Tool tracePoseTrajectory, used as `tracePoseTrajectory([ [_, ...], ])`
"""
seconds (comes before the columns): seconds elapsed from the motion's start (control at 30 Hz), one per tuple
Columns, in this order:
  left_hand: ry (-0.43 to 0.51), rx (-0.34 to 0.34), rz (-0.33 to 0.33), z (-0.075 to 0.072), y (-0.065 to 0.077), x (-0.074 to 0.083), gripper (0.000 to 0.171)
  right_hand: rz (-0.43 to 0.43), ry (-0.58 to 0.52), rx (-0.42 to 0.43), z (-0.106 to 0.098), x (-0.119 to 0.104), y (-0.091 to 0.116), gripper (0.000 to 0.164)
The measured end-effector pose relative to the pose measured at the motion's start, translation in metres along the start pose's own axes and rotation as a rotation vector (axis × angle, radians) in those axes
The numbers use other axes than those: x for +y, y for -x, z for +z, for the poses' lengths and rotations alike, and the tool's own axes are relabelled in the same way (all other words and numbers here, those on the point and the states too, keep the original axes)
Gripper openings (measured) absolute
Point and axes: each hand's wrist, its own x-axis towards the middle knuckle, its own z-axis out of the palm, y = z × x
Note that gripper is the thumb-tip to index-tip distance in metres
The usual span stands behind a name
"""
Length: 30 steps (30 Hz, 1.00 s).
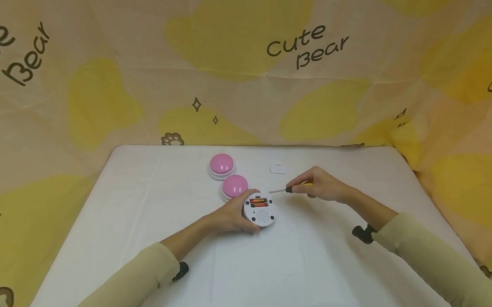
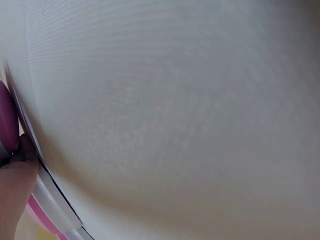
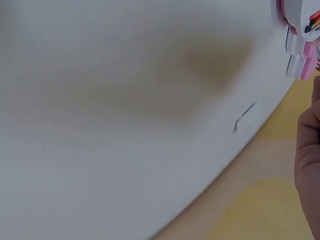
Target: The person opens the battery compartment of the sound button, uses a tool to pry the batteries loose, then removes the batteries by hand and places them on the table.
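My left hand point(image 1: 229, 216) holds a round white device point(image 1: 264, 215) by its edge, underside turned up. Red and black batteries point(image 1: 258, 202) show in its open compartment, and round dark feet and a patch of small holes mark its base. In the left wrist view only the fingers of that hand point(image 2: 17, 180) appear, at the left edge. My right hand point(image 1: 326, 185) grips a screwdriver point(image 1: 289, 190) with a yellow and black handle. The screwdriver's metal tip points left, close to the device's upper right edge.
Two pink-domed buttons on white bases, one farther back point(image 1: 221, 164) and one nearer point(image 1: 235, 186), stand just beyond the left hand. A small flat white piece point(image 1: 278, 169) lies on the white table point(image 1: 180, 183) behind the screwdriver. A patterned yellow cloth point(image 1: 240, 94) hangs behind.
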Motion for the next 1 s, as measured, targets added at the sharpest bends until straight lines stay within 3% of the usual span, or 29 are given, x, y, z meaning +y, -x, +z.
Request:
tracePoseTrajectory([
  [0.13, 0.006, -0.008, -0.004, -0.003, 0.011, 0.021, 0.096, -0.034, 0.034, -0.037, 0.004, -0.005, -0.003, 0.024],
  [0.23, 0.0, -0.009, -0.005, -0.003, 0.011, 0.02, 0.095, -0.059, 0.058, -0.06, 0.007, -0.009, -0.004, 0.023],
  [0.43, 0.009, -0.002, 0.009, -0.001, 0.003, 0.006, 0.097, -0.106, 0.089, -0.087, 0.011, -0.011, -0.006, 0.023],
  [0.6, 0.003, 0.0, 0.012, 0.001, -0.006, -0.012, 0.1, -0.095, 0.128, -0.063, 0.01, -0.011, -0.007, 0.02],
  [1.0, -0.019, -0.001, 0.02, 0.001, -0.008, -0.016, 0.101, -0.085, 0.149, -0.07, 0.01, -0.013, -0.008, 0.02],
])
